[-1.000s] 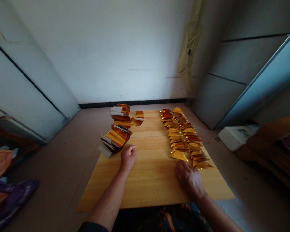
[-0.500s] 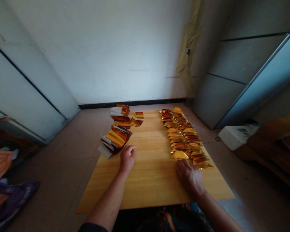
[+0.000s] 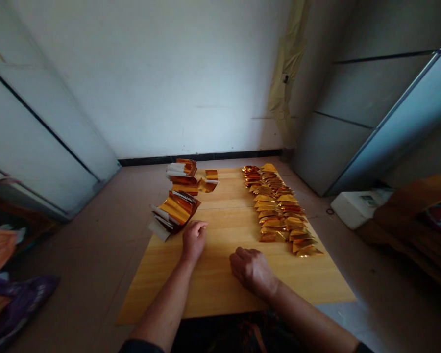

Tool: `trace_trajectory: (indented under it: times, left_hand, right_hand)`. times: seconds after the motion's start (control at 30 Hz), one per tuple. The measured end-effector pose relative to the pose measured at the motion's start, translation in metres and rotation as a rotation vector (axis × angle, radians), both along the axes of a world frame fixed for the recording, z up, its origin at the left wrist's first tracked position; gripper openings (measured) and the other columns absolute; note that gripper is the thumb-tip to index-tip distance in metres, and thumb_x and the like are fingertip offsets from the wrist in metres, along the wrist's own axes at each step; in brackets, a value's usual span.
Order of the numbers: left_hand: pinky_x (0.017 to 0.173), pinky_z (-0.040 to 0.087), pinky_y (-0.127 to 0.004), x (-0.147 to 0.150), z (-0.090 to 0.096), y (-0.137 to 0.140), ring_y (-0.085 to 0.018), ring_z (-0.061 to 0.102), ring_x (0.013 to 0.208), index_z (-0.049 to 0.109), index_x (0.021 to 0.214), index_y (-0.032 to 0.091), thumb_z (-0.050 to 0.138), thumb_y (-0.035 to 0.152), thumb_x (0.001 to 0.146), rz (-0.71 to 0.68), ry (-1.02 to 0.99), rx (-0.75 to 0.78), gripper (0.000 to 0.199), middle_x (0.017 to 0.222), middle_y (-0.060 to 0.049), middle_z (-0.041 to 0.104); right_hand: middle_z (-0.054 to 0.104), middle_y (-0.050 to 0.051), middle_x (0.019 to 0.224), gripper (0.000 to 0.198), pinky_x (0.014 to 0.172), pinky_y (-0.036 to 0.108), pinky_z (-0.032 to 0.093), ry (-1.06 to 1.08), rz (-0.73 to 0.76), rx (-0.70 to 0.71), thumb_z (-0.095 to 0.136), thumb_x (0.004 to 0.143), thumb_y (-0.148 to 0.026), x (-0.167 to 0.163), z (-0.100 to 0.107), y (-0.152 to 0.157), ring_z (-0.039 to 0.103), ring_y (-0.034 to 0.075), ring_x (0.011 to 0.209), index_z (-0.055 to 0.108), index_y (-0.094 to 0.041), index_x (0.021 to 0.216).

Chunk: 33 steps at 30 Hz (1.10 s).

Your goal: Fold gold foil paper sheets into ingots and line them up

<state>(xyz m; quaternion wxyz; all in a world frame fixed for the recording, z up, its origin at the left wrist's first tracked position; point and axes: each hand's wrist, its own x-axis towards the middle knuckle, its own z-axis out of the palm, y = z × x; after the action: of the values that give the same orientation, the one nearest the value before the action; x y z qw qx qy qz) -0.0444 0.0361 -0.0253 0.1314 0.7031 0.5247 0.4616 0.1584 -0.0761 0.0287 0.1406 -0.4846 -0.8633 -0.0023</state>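
My left hand (image 3: 194, 241) rests on the wooden board, fingers curled into a loose fist, with nothing seen in it. Just beyond it lies a fanned stack of gold foil paper sheets (image 3: 178, 210) with pale backs. My right hand (image 3: 252, 268) is low over the board's near middle, its fingers curled in. Nothing shows between those fingers, though their undersides are hidden. To its upper right, folded gold foil paper pieces (image 3: 267, 206) stand packed in two long rows. The nearest piece of the left row (image 3: 268, 237) sits apart from my right hand.
The wooden board (image 3: 220, 225) stands before my lap, near a white wall (image 3: 191, 88). More curled foil sheets (image 3: 185, 176) lie at its far left. A grey cabinet (image 3: 338, 137) and a white box (image 3: 356, 208) are on the right. A purple shoe (image 3: 29, 299) is on the left.
My right hand has moved left, away from the front of the folded rows to the board's middle. The front piece of the left row now looks darker and more upright. My left hand has stayed put.
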Motion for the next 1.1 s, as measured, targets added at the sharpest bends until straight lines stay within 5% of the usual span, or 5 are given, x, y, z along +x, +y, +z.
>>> trace_trajectory:
  times: [0.3, 0.53, 0.63, 0.87, 1.1]
  left_hand:
    - [0.077, 0.050, -0.030, 0.001, 0.001, 0.000, -0.017, 0.061, 0.079, 0.066, 0.077, 0.018, 0.043, 0.015, 0.075, 0.022, 0.001, -0.004, 0.024, 0.079, -0.004, 0.067]
    - [0.078, 0.046, -0.029, 0.011, 0.010, -0.013, -0.016, 0.059, 0.084, 0.065, 0.085, 0.019, 0.044, 0.011, 0.079, -0.093, 0.103, -0.006, 0.023, 0.085, -0.004, 0.064]
    - [0.079, 0.043, -0.032, 0.038, 0.020, -0.028, -0.018, 0.057, 0.085, 0.067, 0.086, 0.021, 0.053, 0.014, 0.077, -0.145, 0.255, -0.072, 0.018, 0.085, -0.005, 0.064]
    - [0.078, 0.036, -0.036, 0.113, 0.032, -0.051, -0.022, 0.053, 0.090, 0.070, 0.085, 0.022, 0.067, 0.033, 0.076, -0.334, 0.481, -0.187, 0.015, 0.085, -0.006, 0.063]
    - [0.077, 0.034, -0.035, 0.135, 0.027, -0.054, -0.022, 0.053, 0.090, 0.070, 0.085, 0.024, 0.064, 0.024, 0.077, -0.347, 0.418, -0.210, 0.009, 0.085, -0.006, 0.063]
  right_hand:
    - [0.058, 0.001, 0.079, 0.011, 0.059, 0.025, 0.031, -0.007, 0.077, 0.079, 0.048, 0.088, -0.017, -0.035, 0.020, 0.025, 0.051, 0.013, 0.068, 0.055, -0.020, 0.080]
    - [0.063, 0.005, 0.090, 0.015, 0.067, 0.026, 0.036, 0.052, -0.609, 0.191, 0.047, 0.087, -0.020, 0.080, 0.011, 0.007, 0.053, 0.018, 0.087, 0.063, -0.021, 0.089]
    - [0.062, 0.007, 0.097, 0.019, 0.064, 0.027, 0.038, 0.013, -0.721, 0.144, 0.050, 0.085, -0.026, 0.107, 0.003, 0.005, 0.054, 0.020, 0.088, 0.065, -0.021, 0.097]
    - [0.058, 0.005, 0.088, 0.016, 0.053, 0.025, 0.031, -0.030, -0.748, 0.066, 0.053, 0.084, -0.028, 0.095, -0.004, 0.006, 0.054, 0.017, 0.078, 0.067, -0.023, 0.090]
    - [0.059, 0.004, 0.085, 0.014, 0.055, 0.026, 0.029, -0.051, -0.694, 0.164, 0.052, 0.085, -0.023, 0.086, 0.002, -0.002, 0.051, 0.017, 0.080, 0.066, -0.024, 0.085]
